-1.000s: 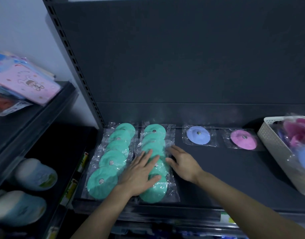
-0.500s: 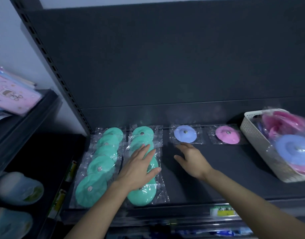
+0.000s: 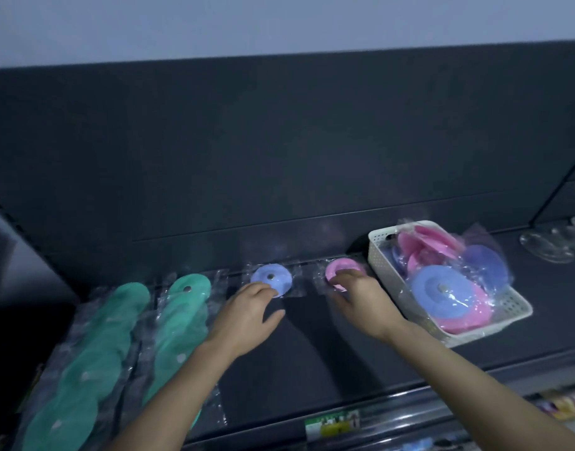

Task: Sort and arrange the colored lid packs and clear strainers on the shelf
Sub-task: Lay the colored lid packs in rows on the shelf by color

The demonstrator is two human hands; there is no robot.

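Head view, dim light, some motion blur.

Shelf (image 3: 312, 359): dark, runs across the lower half of the frame, with a dark back panel (image 3: 279, 141) behind it.

Lower left: two rows of green lid packs, left row (image 3: 94, 353) and right row (image 3: 178, 327). The lids overlap in clear wrap, and both rows run from the front edge toward the back.

Centre, at the back of the shelf: purple lid pack (image 3: 272, 278) lies flat. Pink lid pack (image 3: 336, 270) lies just right of it, the two apart.

Left hand (image 3: 247, 317): palm down, fingers loosely extended, thumb spread to the right. Fingertips touch the near edge of the purple lid pack; no pinch seen.

Right hand (image 3: 364, 297): fingers bent over the pink lid pack and covering its near part. Cannot tell whether they pinch it or only press on it.

Right of centre: white basket (image 3: 382, 252) stands just beside the pink lid pack and holds wrapped purple and pink lids (image 3: 442, 294) piled above its rim.

Far right, at the back: clear strainers (image 3: 553, 247), well apart from both hands.

Bottom centre: price label (image 3: 331, 425) on the shelf's front rail.
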